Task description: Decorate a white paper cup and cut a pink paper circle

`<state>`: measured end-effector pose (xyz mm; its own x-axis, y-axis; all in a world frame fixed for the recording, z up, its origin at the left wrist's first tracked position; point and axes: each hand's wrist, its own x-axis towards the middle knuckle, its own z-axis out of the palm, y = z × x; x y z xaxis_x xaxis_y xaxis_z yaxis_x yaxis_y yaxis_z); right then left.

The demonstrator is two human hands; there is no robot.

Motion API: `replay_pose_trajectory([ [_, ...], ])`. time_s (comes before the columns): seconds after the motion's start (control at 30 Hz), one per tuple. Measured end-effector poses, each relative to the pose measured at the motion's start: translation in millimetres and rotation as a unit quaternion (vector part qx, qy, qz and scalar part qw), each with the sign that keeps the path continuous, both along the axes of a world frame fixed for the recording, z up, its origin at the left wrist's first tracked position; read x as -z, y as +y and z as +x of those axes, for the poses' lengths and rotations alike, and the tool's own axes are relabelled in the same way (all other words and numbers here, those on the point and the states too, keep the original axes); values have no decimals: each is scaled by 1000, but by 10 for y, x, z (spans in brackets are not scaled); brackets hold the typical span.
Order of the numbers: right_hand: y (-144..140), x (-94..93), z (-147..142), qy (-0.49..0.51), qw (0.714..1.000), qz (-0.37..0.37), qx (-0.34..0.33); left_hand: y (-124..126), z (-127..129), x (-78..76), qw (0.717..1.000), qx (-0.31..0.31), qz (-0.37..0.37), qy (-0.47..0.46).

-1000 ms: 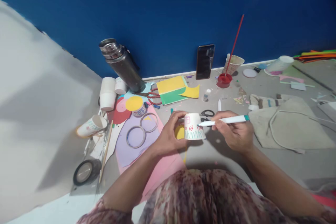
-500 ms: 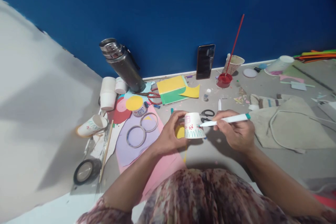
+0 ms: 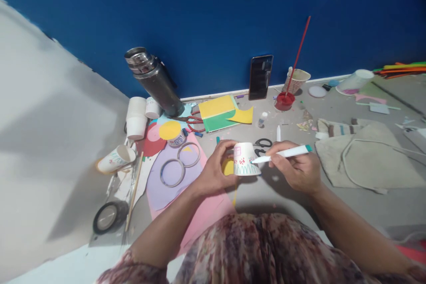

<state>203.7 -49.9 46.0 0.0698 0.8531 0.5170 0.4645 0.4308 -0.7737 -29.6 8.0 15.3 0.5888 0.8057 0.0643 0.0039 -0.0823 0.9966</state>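
A white paper cup (image 3: 245, 159) is held upside down in my left hand (image 3: 219, 166), whose fingers and thumb wrap its left side. Green zigzag strokes run along the cup's lower rim, with red dots above them and a pink window-like shape at upper left. My right hand (image 3: 294, 166) pinches a white marker (image 3: 286, 153) with a green end. The marker's tip meets the right side of the cup, near the red dots. Behind the cup lie black-handled scissors (image 3: 264, 143), partly hidden. A white cap-like piece (image 3: 278, 133) stands beyond my right hand.
To the left are two rings (image 3: 172, 173) on purple paper (image 3: 156, 191), stacked paper cups (image 3: 136, 117) and black tape (image 3: 105, 218). A steel flask (image 3: 156, 84) and a phone (image 3: 261, 77) stand by the wall. A beige cloth bag (image 3: 372, 155) lies at right.
The marker's tip has shifted slightly down and left on the cup, and my right hand has moved a little left with it. My left hand holds the cup in the same place.
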Motion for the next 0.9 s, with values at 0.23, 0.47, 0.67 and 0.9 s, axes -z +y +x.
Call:
replay_pose_trajectory([
  [0.23,1,39,1,12,1000,6,16,-5,4,4,1000,-9,11,6],
  [0.47,2,19,-9,9,1000,-19,3,-9,3,20,1000,-11,12,9],
  [0.67,-4,7,25,67,996,-8,53,-8,9,82,997,-5,-58,-59],
  [0.9,14,-13,-7,82,996,7,44,37,-24,119,985,19,-129,-116],
])
